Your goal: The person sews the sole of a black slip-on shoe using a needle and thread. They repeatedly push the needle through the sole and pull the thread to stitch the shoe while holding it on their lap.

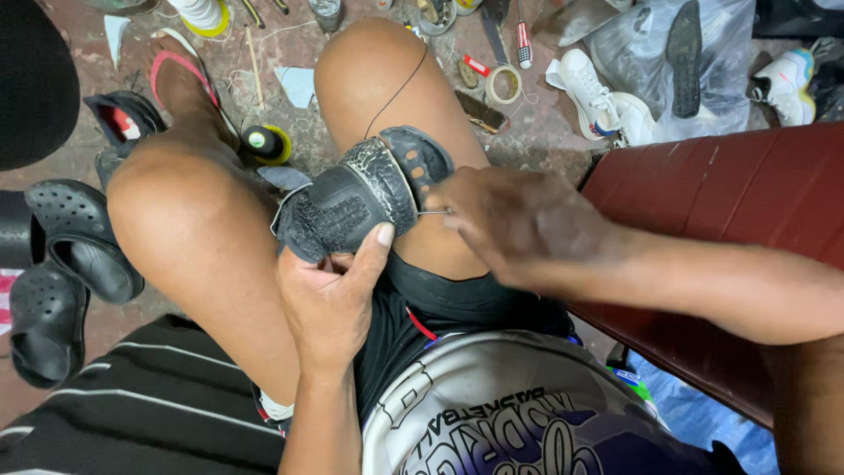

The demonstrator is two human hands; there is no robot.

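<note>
While the left hand [330, 295] grips the black sandal [356, 198] from below, thumb pressed against its cracked sole edge, the sandal rests between the knees against the right thigh. The right hand [519, 224] pinches a needle [433, 212] at the sole's side, fingers closed on it. A dark thread [400, 88] runs up over the knee. Stitching here likely goes best with the sandal braced firmly, the needle driven straight through the seam, and the thread kept taut and untangled.
</note>
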